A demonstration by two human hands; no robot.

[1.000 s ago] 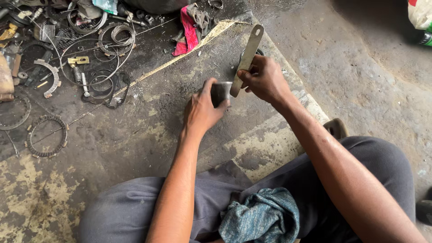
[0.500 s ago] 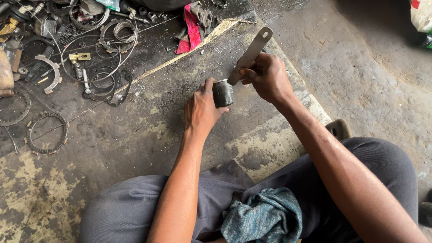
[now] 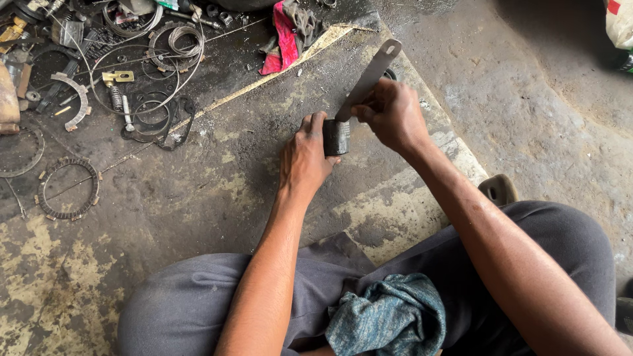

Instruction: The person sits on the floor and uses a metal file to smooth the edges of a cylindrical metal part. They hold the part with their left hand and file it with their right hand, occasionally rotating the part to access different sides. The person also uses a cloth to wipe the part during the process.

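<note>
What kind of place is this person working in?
Probably a small repair workshop, perhaps for motorcycles. The person sits on a stained concrete floor strewn with toothed rings, coiled cables and springs, working a flat metal tool against a small dark cylinder.

I see a dark grey cylinder (image 3: 335, 137) under a dull grey metal bar (image 3: 369, 77), a pink-red rag (image 3: 285, 39) above it on the black-stained, yellow-blotched floor (image 3: 165, 217), and a mottled teal cloth (image 3: 389, 318) on grey trousers (image 3: 198, 310) below it.
</note>
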